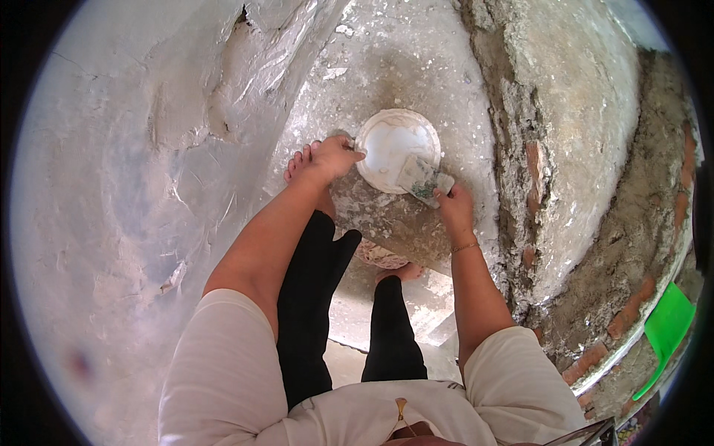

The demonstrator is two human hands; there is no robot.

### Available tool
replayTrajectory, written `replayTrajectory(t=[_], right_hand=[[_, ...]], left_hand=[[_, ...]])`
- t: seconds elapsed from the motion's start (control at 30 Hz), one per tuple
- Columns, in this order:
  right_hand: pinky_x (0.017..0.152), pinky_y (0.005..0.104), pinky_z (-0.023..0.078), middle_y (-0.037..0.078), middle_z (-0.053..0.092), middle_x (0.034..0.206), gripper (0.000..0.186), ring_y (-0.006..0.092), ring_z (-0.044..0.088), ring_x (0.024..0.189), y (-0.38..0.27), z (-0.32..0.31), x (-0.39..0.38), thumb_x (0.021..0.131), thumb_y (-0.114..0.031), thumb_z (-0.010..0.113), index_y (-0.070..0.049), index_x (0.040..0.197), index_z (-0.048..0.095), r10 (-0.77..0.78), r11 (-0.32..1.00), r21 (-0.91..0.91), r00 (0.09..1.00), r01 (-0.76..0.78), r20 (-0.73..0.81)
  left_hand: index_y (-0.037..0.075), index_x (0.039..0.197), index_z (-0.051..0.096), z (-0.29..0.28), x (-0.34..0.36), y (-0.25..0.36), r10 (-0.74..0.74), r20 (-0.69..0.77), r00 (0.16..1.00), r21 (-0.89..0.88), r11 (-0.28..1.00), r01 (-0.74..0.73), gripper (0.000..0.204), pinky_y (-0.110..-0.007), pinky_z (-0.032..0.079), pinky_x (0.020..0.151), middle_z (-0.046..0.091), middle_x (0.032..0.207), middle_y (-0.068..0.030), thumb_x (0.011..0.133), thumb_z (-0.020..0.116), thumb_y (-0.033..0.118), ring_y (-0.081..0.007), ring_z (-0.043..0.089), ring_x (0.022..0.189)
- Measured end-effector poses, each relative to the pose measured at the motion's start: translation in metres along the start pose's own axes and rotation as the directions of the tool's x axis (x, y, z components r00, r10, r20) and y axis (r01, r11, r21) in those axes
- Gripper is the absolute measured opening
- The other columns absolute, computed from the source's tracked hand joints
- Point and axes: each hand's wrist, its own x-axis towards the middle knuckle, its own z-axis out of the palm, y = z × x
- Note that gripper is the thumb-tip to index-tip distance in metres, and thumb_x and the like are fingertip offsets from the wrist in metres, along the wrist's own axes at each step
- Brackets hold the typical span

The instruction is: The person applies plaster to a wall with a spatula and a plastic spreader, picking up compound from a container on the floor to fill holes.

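A round white bucket point(387, 141) holds smooth white paste and has a smeared rim. My left hand point(336, 157) grips the left side of that rim, thumb toward the inside and fingers mostly out of sight. In my right hand point(454, 208) a flat scraper point(421, 177) is pinched by its near right corner. The scraper is pale, with grey-green smears across its face. Its far end reaches over the bucket's near right rim, above the paste; whether it touches the rim I cannot tell.
My bare left foot point(301, 160) is beside the bucket, my right foot point(401, 273) farther back. A smooth grey plastered wall point(134, 171) rises on the left. Rough masonry with exposed bricks point(632, 308) runs along the right, near a bright green sheet point(668, 320). A pinkish round thing point(381, 256) lies between my legs.
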Motion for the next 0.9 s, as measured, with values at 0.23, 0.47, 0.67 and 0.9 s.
replayTrajectory(t=[0.23, 0.47, 0.67, 0.9], right_hand=[[0.052, 0.0287, 0.058, 0.009, 0.068, 0.091, 0.021, 0.0142, 0.064, 0.071, -0.009, 0.025, -0.016, 0.088, -0.006, 0.063, 0.003, 0.108, 0.063, 0.276, 0.954, 0.085, 0.954, -0.287, 0.117], [0.054, 0.027, 0.057, 0.006, 0.068, 0.093, 0.02, 0.0127, 0.064, 0.074, -0.009, 0.038, -0.029, 0.09, -0.005, 0.062, 0.0, 0.109, 0.064, 0.255, 0.891, 0.349, 0.956, -0.291, 0.146], [0.057, 0.0275, 0.057, 0.005, 0.068, 0.093, 0.017, 0.013, 0.064, 0.073, -0.006, 0.033, -0.037, 0.091, -0.006, 0.062, 0.0, 0.107, 0.063, 0.272, 0.871, 0.383, 0.951, -0.309, 0.148], [0.056, 0.0272, 0.055, 0.007, 0.068, 0.091, 0.018, 0.0123, 0.063, 0.069, -0.028, 0.062, -0.03, 0.09, -0.008, 0.064, 0.002, 0.105, 0.063, 0.273, 0.883, 0.366, 0.956, -0.294, 0.109]], left_hand=[[0.012, 0.108, 0.069, -0.012, 0.0, 0.004, -0.116, 0.193, 0.974, 0.162, 0.983, 0.085, 0.051, -0.036, 0.044, 0.09, 0.07, 0.106, -0.0118, 0.073, 0.075, 0.049, -0.0272, 0.063, 0.097], [0.007, 0.104, 0.07, -0.015, -0.001, 0.002, -0.097, 0.135, 0.986, 0.062, 0.994, 0.09, 0.049, -0.036, 0.044, 0.092, 0.069, 0.106, -0.0117, 0.074, 0.075, 0.045, -0.0271, 0.063, 0.103], [0.004, 0.103, 0.07, -0.014, 0.004, 0.001, -0.114, 0.176, 0.978, 0.134, 0.987, 0.091, 0.046, -0.035, 0.045, 0.089, 0.069, 0.102, -0.0145, 0.075, 0.076, 0.041, -0.0263, 0.063, 0.1], [0.004, 0.098, 0.07, -0.014, 0.007, -0.003, -0.108, 0.21, 0.972, 0.101, 0.991, 0.088, 0.046, -0.035, 0.045, 0.086, 0.07, 0.097, -0.0125, 0.075, 0.076, 0.043, -0.0256, 0.063, 0.097]])
